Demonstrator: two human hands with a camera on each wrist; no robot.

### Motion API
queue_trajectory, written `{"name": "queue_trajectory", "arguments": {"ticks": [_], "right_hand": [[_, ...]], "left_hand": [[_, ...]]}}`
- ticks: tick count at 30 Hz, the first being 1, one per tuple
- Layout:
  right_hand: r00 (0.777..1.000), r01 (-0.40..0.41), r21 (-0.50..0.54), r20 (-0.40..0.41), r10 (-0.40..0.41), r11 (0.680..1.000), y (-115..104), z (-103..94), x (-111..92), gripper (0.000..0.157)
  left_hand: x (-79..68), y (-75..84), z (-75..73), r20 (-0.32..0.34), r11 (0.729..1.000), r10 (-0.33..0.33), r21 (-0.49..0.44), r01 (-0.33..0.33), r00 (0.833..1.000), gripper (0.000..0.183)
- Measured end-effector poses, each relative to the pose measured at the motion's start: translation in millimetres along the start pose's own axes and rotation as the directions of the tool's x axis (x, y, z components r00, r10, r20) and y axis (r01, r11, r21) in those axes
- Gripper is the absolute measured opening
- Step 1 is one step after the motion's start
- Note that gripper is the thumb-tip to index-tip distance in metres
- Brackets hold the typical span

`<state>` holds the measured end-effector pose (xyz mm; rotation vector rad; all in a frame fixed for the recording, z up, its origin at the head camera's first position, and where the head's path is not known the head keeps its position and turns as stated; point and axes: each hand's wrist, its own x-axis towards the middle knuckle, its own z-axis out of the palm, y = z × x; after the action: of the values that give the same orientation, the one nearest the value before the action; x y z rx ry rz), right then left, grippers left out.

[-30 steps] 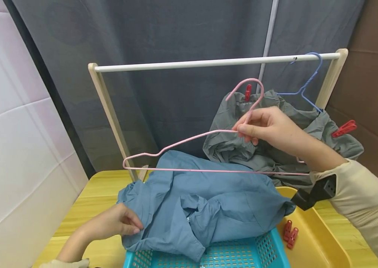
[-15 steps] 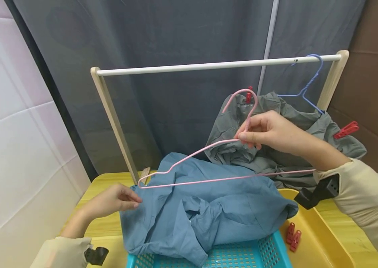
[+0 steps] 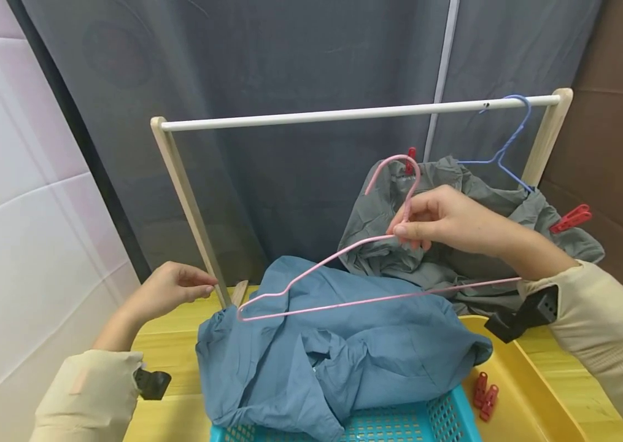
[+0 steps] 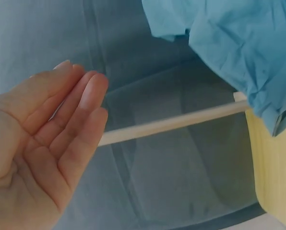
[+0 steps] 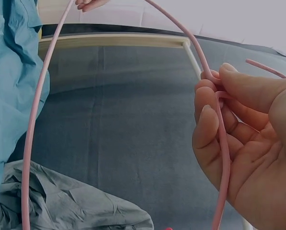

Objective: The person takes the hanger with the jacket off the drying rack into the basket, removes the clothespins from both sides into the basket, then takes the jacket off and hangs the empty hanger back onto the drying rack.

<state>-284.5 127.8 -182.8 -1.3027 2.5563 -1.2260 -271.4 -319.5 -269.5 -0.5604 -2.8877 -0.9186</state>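
Note:
In the head view my right hand (image 3: 444, 221) pinches a pink clothes hanger (image 3: 317, 265) at the base of its hook. The right wrist view shows thumb and fingers round the hanger's neck (image 5: 212, 82). The hanger's long bottom bar crosses over a crumpled blue garment (image 3: 383, 344), which lies over a turquoise basket (image 3: 457, 408). My left hand (image 3: 170, 288) is raised at the left, beside the rack's left post, and holds nothing. In the left wrist view its fingers (image 4: 92, 91) are loosely bent, apart from the blue garment (image 4: 239, 48).
A clothes rack with a white rail (image 3: 300, 116) stands behind. On it a blue hanger (image 3: 501, 150) bears a grey garment (image 3: 383, 215) with red clothespins (image 3: 571, 218). A yellow tray (image 3: 532, 387) with loose red clothespins (image 3: 485, 396) sits right on the yellow table (image 3: 170, 350).
My left hand has left the blue garment's edge and moved up and left. My right hand has lowered the pink hanger, whose left end has dropped and shifted right over the garment.

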Motion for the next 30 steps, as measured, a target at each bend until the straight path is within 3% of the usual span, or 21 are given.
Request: {"name": "queue_trajectory", "arguments": {"ticks": [11, 30], "right_hand": [[0.999, -0.053, -0.035, -0.007, 0.052, 0.998, -2, -7.0, 6, 0.012], [0.997, -0.078, -0.081, -0.013, 0.078, 0.994, 1, -16.1, 23, 0.016]], "left_hand": [[14.8, 3.4, -29.2, -0.067, 0.996, -0.084, 0.022, 0.086, 0.994, 0.028], [40.0, 4.6, -60.5, -0.148, 0.977, -0.126, 0.150, 0.148, 0.981, 0.026]]}}
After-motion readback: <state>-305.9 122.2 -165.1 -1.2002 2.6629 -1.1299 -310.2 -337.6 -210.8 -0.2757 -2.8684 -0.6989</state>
